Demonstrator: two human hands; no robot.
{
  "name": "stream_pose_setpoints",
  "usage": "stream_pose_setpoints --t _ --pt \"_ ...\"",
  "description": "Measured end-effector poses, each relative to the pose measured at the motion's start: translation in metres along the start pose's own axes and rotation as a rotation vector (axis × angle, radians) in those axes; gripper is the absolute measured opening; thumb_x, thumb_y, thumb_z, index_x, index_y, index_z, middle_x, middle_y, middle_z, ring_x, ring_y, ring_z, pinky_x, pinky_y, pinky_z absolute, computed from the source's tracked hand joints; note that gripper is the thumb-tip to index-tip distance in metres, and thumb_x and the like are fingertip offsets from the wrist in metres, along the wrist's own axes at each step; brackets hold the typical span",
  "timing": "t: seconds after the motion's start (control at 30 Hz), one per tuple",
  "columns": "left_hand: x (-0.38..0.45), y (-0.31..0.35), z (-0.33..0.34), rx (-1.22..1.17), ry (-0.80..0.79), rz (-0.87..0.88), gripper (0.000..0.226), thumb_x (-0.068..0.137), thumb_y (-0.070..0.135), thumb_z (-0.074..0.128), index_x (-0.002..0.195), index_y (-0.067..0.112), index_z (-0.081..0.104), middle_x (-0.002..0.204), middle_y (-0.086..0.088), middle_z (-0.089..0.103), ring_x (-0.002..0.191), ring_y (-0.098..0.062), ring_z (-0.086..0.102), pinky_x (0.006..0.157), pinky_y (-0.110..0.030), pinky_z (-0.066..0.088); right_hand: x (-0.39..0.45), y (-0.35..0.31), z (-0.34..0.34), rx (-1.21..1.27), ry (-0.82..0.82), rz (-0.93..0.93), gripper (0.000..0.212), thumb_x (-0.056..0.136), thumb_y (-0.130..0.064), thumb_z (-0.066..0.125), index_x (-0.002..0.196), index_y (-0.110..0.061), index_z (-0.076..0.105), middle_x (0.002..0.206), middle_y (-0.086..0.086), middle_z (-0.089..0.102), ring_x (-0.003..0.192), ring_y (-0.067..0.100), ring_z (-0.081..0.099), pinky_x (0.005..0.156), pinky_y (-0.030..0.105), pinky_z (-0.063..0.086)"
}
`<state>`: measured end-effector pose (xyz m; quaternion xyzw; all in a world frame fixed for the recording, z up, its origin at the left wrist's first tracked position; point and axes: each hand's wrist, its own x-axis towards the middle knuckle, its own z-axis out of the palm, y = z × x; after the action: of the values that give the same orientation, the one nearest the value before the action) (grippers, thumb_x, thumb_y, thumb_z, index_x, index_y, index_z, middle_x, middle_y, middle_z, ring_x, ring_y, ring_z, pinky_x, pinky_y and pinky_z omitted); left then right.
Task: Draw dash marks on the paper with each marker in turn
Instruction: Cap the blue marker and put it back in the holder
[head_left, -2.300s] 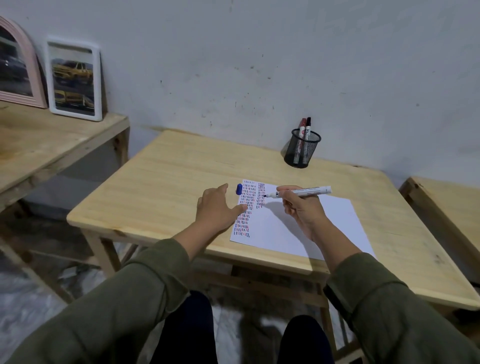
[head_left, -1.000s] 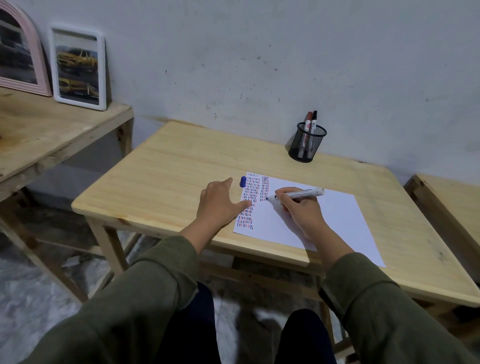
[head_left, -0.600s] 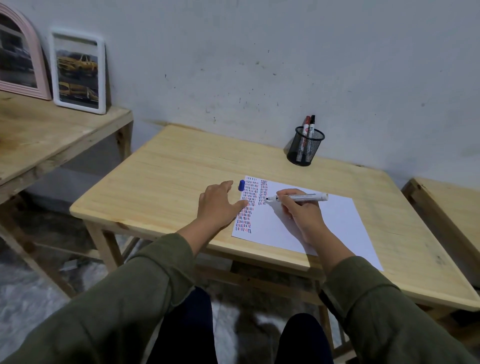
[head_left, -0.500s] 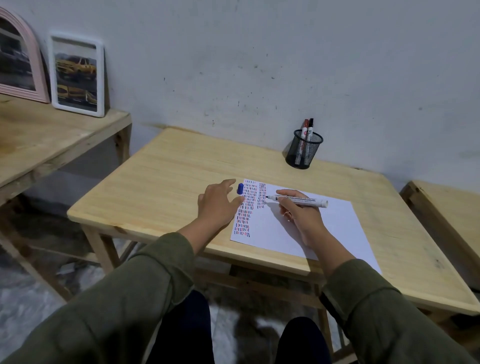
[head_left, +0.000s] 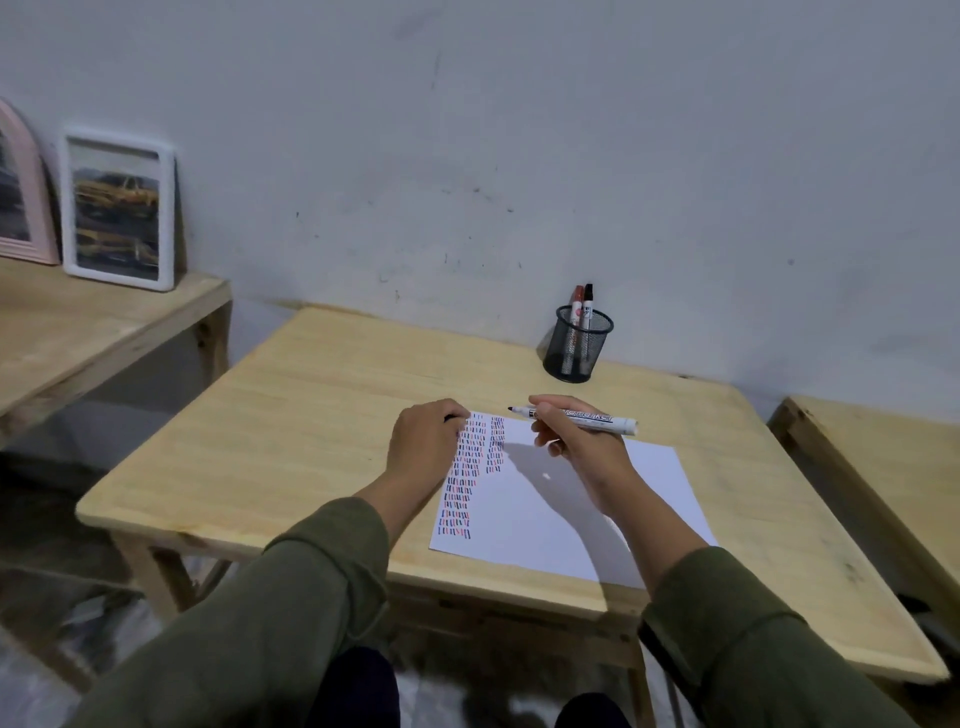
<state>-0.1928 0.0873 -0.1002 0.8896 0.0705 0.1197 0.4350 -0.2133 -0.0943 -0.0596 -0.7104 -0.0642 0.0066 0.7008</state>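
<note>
A white paper lies on the wooden table, with columns of blue, red and dark dash marks down its left side. My right hand holds an uncapped white marker lifted off the sheet, its dark tip pointing left above the paper's top edge. At the paper's top left corner my left hand is curled over the spot where the blue cap lay; only a small dark bit shows at its fingertips.
A black mesh pen cup at the table's back holds a red marker and a black marker. A side table at left carries two picture frames. Another wooden surface stands at right.
My right hand lifted the marker off the paper and raised it level. My left hand slid forward from the paper's left edge and closed over the blue cap.
</note>
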Motion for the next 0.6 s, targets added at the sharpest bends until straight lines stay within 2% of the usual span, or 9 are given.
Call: stream_pose_setpoints --t 0.07,0.13,0.2,0.27,0.4,0.5,0.6 --pt "0.003 0.010 0.000 -0.264 0.097 -0.171 0.021 0.088 0.022 0.057 0.076 0.034 0.069 0.086 0.010 0.072 0.085 -0.015 0.066 0.086 -0.036 0.052 0.003 -0.006 0.001 -0.023 -0.014 -0.027 0.012 0.088 -0.018 0.063 0.091 -0.020 0.074 0.075 0.004 0.068 0.069 0.017 0.059 0.062 0.026 0.044" --pt "0.007 0.023 -0.002 -0.594 0.118 -0.341 0.018 0.086 0.023 0.061 0.072 0.033 0.067 0.082 0.009 0.072 0.082 -0.014 0.068 0.090 -0.039 0.053 0.006 -0.013 0.003 -0.055 -0.028 -0.059 0.013 0.089 -0.018 0.062 0.091 -0.019 0.074 0.076 0.004 0.068 0.070 0.017 0.060 0.062 0.026 0.045" --pt "0.010 0.036 -0.003 -0.896 0.040 -0.424 0.015 0.089 0.017 0.060 0.077 0.026 0.065 0.086 0.001 0.071 0.081 -0.010 0.066 0.087 -0.031 0.051 0.009 -0.020 0.005 -0.073 -0.042 -0.090 0.013 0.089 -0.017 0.061 0.091 -0.020 0.074 0.076 0.003 0.068 0.070 0.016 0.060 0.061 0.025 0.045" --pt "0.012 0.048 -0.006 -1.079 0.001 -0.447 0.013 0.091 0.011 0.058 0.081 0.016 0.063 0.085 -0.004 0.069 0.078 -0.007 0.064 0.078 -0.021 0.049 0.011 -0.026 0.007 -0.084 -0.049 -0.114 0.014 0.089 -0.016 0.060 0.090 -0.021 0.073 0.077 0.003 0.068 0.070 0.016 0.060 0.061 0.024 0.046" --pt "0.014 0.064 -0.010 -1.201 -0.031 -0.453 0.013 0.092 0.006 0.055 0.080 0.009 0.060 0.079 -0.009 0.063 0.067 -0.008 0.060 0.048 -0.009 0.045 0.015 -0.035 0.008 -0.090 -0.034 -0.141 0.014 0.090 -0.016 0.060 0.089 -0.022 0.073 0.077 0.003 0.068 0.068 0.014 0.060 0.062 0.024 0.046" --pt "0.013 0.073 -0.012 -1.202 -0.075 -0.431 0.012 0.092 0.006 0.056 0.080 0.008 0.059 0.079 -0.009 0.063 0.064 -0.006 0.060 0.044 -0.007 0.044 0.017 -0.039 0.006 -0.090 -0.031 -0.143 0.014 0.090 -0.016 0.060 0.091 -0.021 0.073 0.077 0.002 0.068 0.068 0.014 0.060 0.061 0.023 0.045" --pt "0.010 0.081 -0.013 -1.208 -0.132 -0.416 0.013 0.092 0.007 0.056 0.080 0.008 0.059 0.076 -0.008 0.062 0.052 -0.002 0.064 0.045 -0.007 0.044 0.017 -0.042 0.004 -0.101 -0.029 -0.142 0.014 0.089 -0.016 0.060 0.091 -0.021 0.073 0.077 0.003 0.068 0.067 0.013 0.060 0.060 0.023 0.045"
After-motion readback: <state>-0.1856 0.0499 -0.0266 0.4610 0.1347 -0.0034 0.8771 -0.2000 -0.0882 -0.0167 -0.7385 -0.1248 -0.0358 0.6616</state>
